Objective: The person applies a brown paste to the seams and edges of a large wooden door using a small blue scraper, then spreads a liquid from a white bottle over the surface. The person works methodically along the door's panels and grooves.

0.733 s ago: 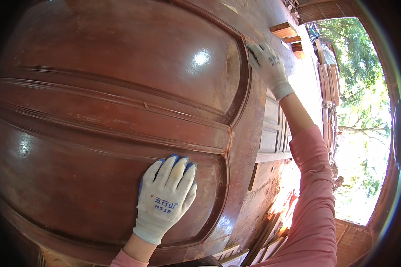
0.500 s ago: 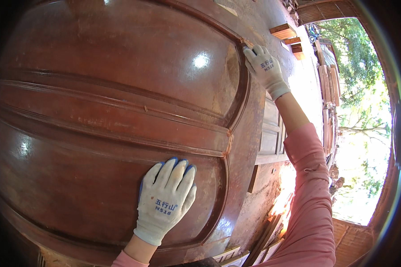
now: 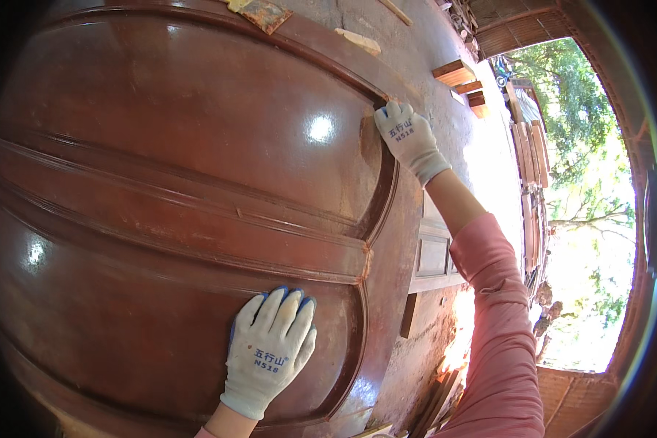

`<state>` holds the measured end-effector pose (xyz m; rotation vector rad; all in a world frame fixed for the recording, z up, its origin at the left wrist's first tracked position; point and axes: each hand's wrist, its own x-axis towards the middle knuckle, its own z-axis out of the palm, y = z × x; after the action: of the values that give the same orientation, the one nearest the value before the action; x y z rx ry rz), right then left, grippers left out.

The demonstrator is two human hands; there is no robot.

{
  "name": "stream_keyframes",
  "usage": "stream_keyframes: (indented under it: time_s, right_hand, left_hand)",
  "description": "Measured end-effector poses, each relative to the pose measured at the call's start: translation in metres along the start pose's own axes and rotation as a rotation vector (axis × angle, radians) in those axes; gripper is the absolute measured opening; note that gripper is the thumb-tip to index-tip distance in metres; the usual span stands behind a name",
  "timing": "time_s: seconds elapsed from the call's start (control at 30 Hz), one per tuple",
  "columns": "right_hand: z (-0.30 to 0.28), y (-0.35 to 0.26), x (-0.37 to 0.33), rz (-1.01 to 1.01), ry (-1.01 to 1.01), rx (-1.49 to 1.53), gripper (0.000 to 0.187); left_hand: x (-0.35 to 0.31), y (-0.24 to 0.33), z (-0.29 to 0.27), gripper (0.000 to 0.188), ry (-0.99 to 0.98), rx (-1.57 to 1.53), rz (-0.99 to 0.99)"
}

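Note:
A large reddish-brown wooden door panel [image 3: 197,135] with raised mouldings fills the left and middle of the view. My left hand [image 3: 271,349], in a white knit glove with blue on the finger side, lies flat on the lower inset panel, fingers slightly apart. My right hand [image 3: 409,139], gloved the same way, reaches to the far right corner of the upper panel. Its fingers are curled down against the curved moulding [image 3: 390,182]. Whatever they may grip is hidden under the glove. A paler, worn patch [image 3: 370,142] shows just left of those fingers.
A rusty, flat scraper-like piece [image 3: 266,14] lies on the door's far edge, with a light wood scrap [image 3: 359,41] beyond. Wood blocks [image 3: 456,73] stand on the floor at the back. A paneled frame [image 3: 434,255] and timber strips [image 3: 438,401] lie to the right.
My right hand has slid slightly nearer along the corner moulding, its fingers more tucked under. The left hand stays flat on the panel. The view has shifted, bringing the rusty piece into sight.

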<state>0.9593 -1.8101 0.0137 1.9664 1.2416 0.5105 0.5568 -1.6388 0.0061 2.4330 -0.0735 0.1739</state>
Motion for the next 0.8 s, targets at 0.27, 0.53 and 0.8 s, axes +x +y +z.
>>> stream_keyframes:
  time_s: [0.27,0.53,0.8]
  right_hand:
    - [0.002,-0.011,-0.027,0.304,0.102,0.462,0.022]
    - [0.007,0.001,-0.014,0.173,0.066,0.348,0.023]
    - [0.000,-0.001,-0.008,0.197,0.049,0.342,0.020]
  left_hand:
    - [-0.002,-0.004,0.001,0.036,0.008,-0.008,-0.003]
    - [-0.002,-0.003,0.001,0.036,-0.002,-0.018,0.000]
    - [-0.002,-0.003,-0.001,0.036,-0.006,-0.003,0.004]
